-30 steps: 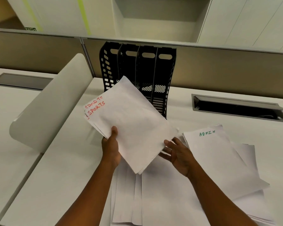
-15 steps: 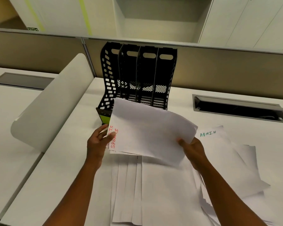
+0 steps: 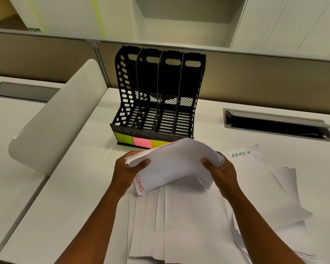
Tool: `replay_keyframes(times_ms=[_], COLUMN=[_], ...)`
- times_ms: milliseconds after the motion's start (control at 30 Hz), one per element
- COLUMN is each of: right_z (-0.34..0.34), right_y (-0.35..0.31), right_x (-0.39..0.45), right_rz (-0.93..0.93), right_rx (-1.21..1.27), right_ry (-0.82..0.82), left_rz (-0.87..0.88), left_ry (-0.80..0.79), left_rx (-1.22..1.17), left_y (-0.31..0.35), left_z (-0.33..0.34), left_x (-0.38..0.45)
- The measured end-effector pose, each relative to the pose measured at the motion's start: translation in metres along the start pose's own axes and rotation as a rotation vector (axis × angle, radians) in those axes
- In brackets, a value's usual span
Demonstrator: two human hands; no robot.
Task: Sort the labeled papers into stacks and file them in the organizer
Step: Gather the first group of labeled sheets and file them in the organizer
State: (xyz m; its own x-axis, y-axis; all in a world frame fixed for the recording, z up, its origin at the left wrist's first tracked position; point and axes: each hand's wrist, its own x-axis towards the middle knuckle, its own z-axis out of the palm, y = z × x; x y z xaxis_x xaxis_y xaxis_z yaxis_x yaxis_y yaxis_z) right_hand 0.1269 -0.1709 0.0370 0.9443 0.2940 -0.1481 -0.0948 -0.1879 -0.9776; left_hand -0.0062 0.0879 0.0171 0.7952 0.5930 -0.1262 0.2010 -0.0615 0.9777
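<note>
While our left hand [image 3: 126,172] pinches the left edge of the SPORTS stack [image 3: 171,164], thumb on top, our right hand [image 3: 220,173] grips its right edge, bowing the sheets upward above the desk [image 3: 69,206], just before the black four-slot organizer [image 3: 158,96]. Further right, the ADMIN stack [image 3: 259,183] lies flat.

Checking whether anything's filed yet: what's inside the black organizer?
The organizer's four slots show only bare slatted floors; the held SPORTS stack hides its front right corner.

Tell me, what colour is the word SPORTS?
Red, on the paper stack's corner, seen in the head view.
</note>
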Motion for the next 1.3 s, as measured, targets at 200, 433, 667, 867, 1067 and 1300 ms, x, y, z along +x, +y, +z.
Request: replay_keyframes(times_ms=[200, 433, 667, 867, 1067, 1300], right_z=[0.02, 0.014, 0.005, 0.034, 0.041, 0.046], right_y=[0.0, -0.01, -0.041, -0.06, -0.054, -0.068], right_x=[-0.005, 0.005, 0.028, 0.015, 0.013, 0.022], right_rz=[-0.004, -0.069, -0.164, -0.163, -0.069, 0.055], right_rx=[-0.022, -0.066, -0.381, -0.569, -0.383, 0.122], right_ry=[0.058, 0.095, -0.159, -0.517, -0.249, 0.117], left_rz=[-0.08, 0.053, 0.145, 0.14, 0.441, -0.129], left_ry=[0.125, 0.184, -0.052, -0.366, 0.185, 0.103], left_rx=[-0.041, 0.064, 0.402, 0.512, 0.582, 0.291], left_y=[0.002, 0.032, 0.083, 0.111, 0.086, 0.033], left_z=[0.014, -0.011, -0.043, -0.021, 0.01, 0.022], left_x=[-0.005, 0.003, 0.027, 0.036, 0.041, 0.027])
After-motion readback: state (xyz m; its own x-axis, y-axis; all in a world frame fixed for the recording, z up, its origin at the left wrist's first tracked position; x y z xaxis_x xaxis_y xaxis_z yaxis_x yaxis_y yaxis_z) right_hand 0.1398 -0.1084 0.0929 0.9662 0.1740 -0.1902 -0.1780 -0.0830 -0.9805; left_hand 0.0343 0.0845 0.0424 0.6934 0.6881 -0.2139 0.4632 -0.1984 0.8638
